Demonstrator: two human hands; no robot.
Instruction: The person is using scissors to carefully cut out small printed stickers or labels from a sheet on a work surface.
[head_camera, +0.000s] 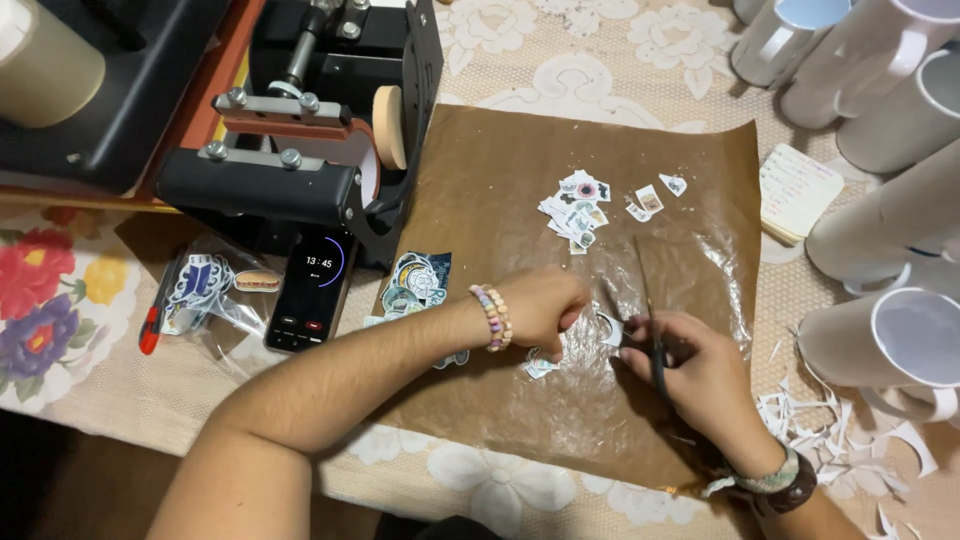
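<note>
Two bare forearms reach in from the bottom edge over a brown sheet of baking paper (520, 170) spread on a lace-patterned tablecloth (560, 60); the left hand (540, 305), with a pastel bead bracelet (493, 317) at the wrist, is curled shut and pinches a small white paper cut-out (610, 328) between its fingertips; the right hand (695, 375), with a woven wristband (765, 482), is closed around the handles of dark thin-bladed scissors (648, 300), whose blades point away from the person and lie right beside the cut-out, over the middle of the brown sheet; a second trimmed scrap (541, 366) lies under the left hand; a printed sticker sheet (415, 282) lies at the sheet's left edge; a cluster of small cut stickers (578, 210) sits farther up the sheet, well apart from the hands; white paper trimmings (830, 425) litter the cloth to the right, below a group of white mugs lying on their sides (900, 340); a black phone with a lit screen (312, 290) rests left of the sheet, beside a clear plastic bag of stickers (205, 285), in front of a black mug heat press (300, 130).
</note>
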